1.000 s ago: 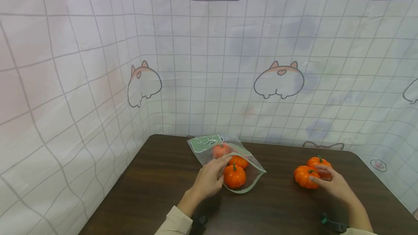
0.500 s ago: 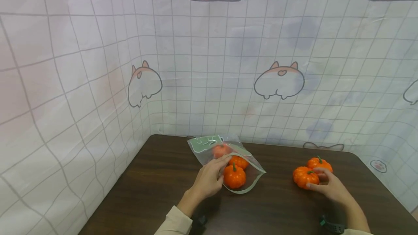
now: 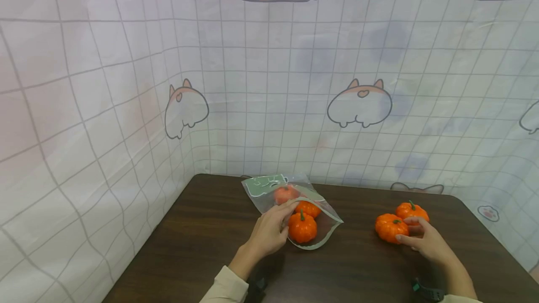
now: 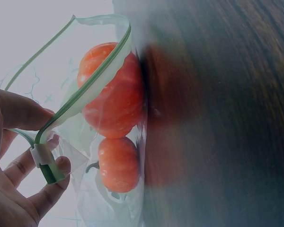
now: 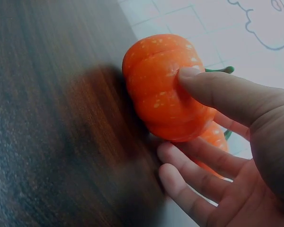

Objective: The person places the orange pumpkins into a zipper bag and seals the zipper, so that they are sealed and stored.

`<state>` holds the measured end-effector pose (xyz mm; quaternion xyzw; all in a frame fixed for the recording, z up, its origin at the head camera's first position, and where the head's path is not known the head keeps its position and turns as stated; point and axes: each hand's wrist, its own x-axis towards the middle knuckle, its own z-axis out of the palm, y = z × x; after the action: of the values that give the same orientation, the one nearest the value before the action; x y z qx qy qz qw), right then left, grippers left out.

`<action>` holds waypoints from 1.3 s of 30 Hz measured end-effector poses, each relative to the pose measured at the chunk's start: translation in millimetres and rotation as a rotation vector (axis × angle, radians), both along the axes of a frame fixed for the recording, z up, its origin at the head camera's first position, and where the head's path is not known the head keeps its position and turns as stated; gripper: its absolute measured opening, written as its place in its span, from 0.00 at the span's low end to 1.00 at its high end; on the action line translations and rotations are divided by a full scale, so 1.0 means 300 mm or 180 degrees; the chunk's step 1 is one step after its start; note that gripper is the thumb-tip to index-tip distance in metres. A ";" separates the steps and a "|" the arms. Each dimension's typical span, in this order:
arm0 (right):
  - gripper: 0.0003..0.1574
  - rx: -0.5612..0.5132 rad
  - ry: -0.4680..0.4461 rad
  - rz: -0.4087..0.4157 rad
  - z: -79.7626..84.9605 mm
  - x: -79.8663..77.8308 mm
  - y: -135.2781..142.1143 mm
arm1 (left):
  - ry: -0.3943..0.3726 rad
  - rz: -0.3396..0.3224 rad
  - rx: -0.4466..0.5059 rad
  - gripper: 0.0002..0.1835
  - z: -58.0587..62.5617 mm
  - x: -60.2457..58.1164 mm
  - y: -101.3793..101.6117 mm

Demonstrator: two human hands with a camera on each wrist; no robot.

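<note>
My left hand [image 3: 269, 230] holds the rim of a clear zip bag [image 3: 328, 242] at its left side. In the left wrist view, thumb and fingers pinch the green-edged mouth by a white zip slider [image 4: 40, 155]. The bag lies on its side, mouth gaping toward me, with small orange toy pumpkins [image 3: 302, 228] inside. At the right, my right hand [image 3: 429, 242] grips another small pumpkin [image 5: 163, 90], its thumb on the near side and fingers round the far side. Just behind that pumpkin sits a second one [image 3: 410, 209], partly hidden by the fingers.
Everything lies on a dark brown wooden table [image 3: 353, 270]. A white gridded cloth [image 3: 269, 120] with cartoon dogs hangs along the back and sides. The bag stands well left of the two loose pumpkins, with bare tabletop between them.
My right hand has settled its thumb lower on the front pumpkin, which has shifted slightly left, apart from the one behind. My left hand and the bag have stayed still.
</note>
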<state>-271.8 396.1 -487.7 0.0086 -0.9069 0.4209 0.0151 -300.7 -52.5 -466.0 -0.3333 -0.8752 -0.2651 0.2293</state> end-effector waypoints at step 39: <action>0.49 0.0276 0.0146 0.0053 -0.013 -0.005 -0.017 | -0.0082 -0.0019 0.0050 0.37 0.007 0.002 -0.004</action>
<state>-273.4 391.1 -491.6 0.0264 -0.9236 0.3811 0.0321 -300.3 -53.8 -464.1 -0.3306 -0.8751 -0.2768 0.2198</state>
